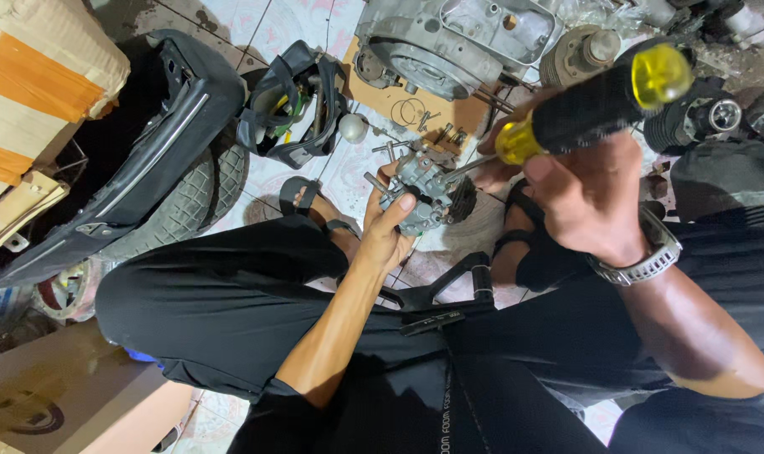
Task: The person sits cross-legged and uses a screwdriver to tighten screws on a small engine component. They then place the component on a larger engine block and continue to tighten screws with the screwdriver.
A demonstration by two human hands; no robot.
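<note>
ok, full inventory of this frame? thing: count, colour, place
small grey metal carburettor: 1, grey, centre, in the left hand
yellow-and-black handled screwdriver: 1, upper right, tip at the carburettor
grey cast metal engine case: 1, top centre, on the floor
brown cardboard sheet: 1, under the engine case
black plastic body panel: 1, left
black rubber tyre: 1, beside the panel
cardboard box with orange tape: 1, top left
black sandals: 2, on the feet
silver metal wristwatch: 1, right wrist
left hand: grip around the carburettor
right hand: grip closed on the screwdriver handle
</note>
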